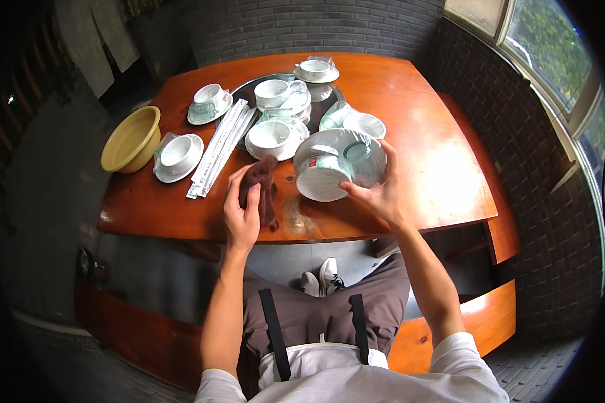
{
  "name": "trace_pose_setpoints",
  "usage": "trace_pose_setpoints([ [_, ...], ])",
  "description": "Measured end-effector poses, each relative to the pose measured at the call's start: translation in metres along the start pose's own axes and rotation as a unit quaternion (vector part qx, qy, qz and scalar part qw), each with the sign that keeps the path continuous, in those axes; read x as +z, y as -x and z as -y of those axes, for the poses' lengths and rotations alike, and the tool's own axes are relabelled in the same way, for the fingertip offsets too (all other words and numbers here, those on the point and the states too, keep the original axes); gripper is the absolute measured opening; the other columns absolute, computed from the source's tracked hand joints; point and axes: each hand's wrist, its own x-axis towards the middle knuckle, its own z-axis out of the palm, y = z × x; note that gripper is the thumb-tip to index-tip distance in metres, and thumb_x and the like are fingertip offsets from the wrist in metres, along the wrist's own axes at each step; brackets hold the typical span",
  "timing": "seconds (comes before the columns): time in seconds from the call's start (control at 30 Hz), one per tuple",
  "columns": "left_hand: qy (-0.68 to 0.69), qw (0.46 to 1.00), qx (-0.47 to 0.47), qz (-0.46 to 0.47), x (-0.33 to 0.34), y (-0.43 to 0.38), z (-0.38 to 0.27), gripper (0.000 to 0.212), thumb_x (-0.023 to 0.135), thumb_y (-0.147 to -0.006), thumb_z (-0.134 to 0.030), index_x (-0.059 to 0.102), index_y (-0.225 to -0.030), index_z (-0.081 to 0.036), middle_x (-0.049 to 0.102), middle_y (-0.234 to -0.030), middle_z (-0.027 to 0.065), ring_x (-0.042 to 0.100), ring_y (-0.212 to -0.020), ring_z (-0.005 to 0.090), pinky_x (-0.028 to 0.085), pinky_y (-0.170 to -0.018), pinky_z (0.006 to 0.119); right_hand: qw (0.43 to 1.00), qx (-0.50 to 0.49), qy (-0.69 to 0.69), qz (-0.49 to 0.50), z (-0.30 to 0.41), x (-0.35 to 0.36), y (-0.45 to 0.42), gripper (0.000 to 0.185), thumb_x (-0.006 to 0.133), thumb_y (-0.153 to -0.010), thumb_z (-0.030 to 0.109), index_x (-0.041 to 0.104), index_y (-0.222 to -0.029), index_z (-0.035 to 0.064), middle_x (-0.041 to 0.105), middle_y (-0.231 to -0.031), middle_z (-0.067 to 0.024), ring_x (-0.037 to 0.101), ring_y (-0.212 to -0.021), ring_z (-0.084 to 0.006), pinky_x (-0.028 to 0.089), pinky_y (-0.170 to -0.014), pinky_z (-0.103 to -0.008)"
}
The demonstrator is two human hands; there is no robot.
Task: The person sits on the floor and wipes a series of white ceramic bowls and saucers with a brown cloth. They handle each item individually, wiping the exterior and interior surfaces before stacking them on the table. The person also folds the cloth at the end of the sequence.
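My left hand (243,209) grips a crumpled dark brown cloth (263,194) over the near part of the wooden table. In my right hand (380,191) is a plastic-wrapped tableware set (322,184), tilted, with a white bowl, a plate and a glass inside; thumb and fingers hold its right side. Just behind it lies another wrapped set (367,125) with a glass. A wrapped bowl on a plate (269,137) stands between and beyond my hands. Several paper-wrapped chopstick packs (219,151) lie left of it.
More wrapped sets stand at the left (177,153), the back left (209,98), the back (316,70) and on the round turntable (273,93). A yellow plastic basin (131,141) rests at the table's left edge. Wooden benches (459,322) flank the table (413,95); a brick wall is at the right.
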Motion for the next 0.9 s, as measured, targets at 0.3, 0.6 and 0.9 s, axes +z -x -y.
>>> trace_pose_setpoints([
  [0.3,-0.266,0.907,0.305,0.118,0.094,-0.076,-0.076,0.036,0.075,-0.089,-0.025,0.069,-0.122,-0.012,0.064,-0.126,0.0067,0.059,-0.116,0.0274,0.036,-0.110,0.043,0.993,-0.051,-0.081,-0.067,-0.013,0.010,0.015,0.102,0.097,-0.066,0.019,0.039,-0.148,0.0037,0.060,-0.134,-0.0192,0.060,-0.125,-0.0273,0.049,-0.106,-0.0409],
  [0.6,-0.095,0.984,0.132,0.072,0.084,-0.060,-0.030,0.037,0.060,-0.103,-0.023,0.061,-0.129,0.003,0.061,-0.127,0.0215,0.060,-0.115,0.0384,0.048,-0.100,0.044,0.995,-0.027,-0.062,-0.066,-0.012,0.012,0.014,0.099,0.096,-0.069,0.020,0.037,-0.147,0.0032,0.060,-0.132,-0.0187,0.061,-0.123,-0.0279,0.050,-0.104,-0.0413],
  [0.9,0.195,0.969,-0.148,-0.018,0.086,0.002,0.001,0.053,0.044,-0.110,-0.045,0.052,-0.137,0.001,0.059,-0.128,0.0097,0.054,-0.116,0.0195,0.042,-0.103,0.034,0.995,-0.058,-0.067,-0.051,-0.011,0.011,0.016,0.098,0.095,-0.070,0.016,0.034,-0.147,0.0056,0.063,-0.128,-0.0169,0.062,-0.119,-0.0257,0.050,-0.102,-0.0403],
])
